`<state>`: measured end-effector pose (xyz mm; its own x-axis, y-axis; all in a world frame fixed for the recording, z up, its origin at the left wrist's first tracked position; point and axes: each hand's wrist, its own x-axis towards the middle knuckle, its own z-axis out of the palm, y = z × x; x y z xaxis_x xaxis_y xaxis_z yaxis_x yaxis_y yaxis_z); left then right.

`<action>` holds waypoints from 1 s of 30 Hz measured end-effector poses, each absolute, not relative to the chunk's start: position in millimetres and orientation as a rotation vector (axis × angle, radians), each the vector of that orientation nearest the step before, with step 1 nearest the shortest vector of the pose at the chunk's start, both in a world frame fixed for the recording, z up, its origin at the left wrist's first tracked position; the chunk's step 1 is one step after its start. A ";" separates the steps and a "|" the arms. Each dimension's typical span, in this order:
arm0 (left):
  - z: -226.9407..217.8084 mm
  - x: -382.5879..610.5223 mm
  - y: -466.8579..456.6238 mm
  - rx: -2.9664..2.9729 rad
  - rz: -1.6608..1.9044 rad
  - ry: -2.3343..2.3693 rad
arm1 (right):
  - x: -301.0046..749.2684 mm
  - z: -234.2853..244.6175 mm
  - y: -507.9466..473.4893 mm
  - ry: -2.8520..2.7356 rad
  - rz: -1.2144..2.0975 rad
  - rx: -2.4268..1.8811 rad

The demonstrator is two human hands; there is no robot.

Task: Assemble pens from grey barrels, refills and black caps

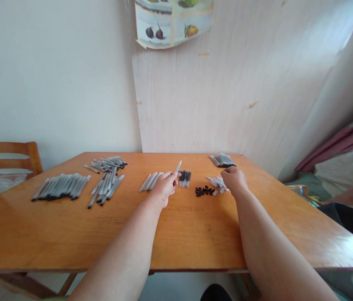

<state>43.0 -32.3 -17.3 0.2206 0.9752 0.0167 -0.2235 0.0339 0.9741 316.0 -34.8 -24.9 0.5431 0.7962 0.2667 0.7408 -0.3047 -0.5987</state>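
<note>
My left hand [165, 186] is closed around a slim white pen barrel [179, 166] that points up and away from me. Just left of that hand lies a row of pale pen barrels [150, 182]. To its right is a bundle of dark-ended refills [185, 178]. My right hand [233, 179] has its fingers curled down at a pile of small white tapered pieces [217, 182]; its fingertips are mostly hidden, and whatever they may hold cannot be made out. Small black plugs [204, 191] are heaped beside that pile.
On the wooden table [176, 234], a wide row of black-ended pens [61, 186] and two looser piles of pens [106, 188] lie at left. Another pen bundle [222, 159] lies at the back right. A wall stands behind the table, a chair [7, 150] at far left.
</note>
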 end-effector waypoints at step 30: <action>-18.1 42.2 -21.7 0.969 1.259 0.756 | 196.7 -20.1 -65.8 -1.562 0.951 -1.305</action>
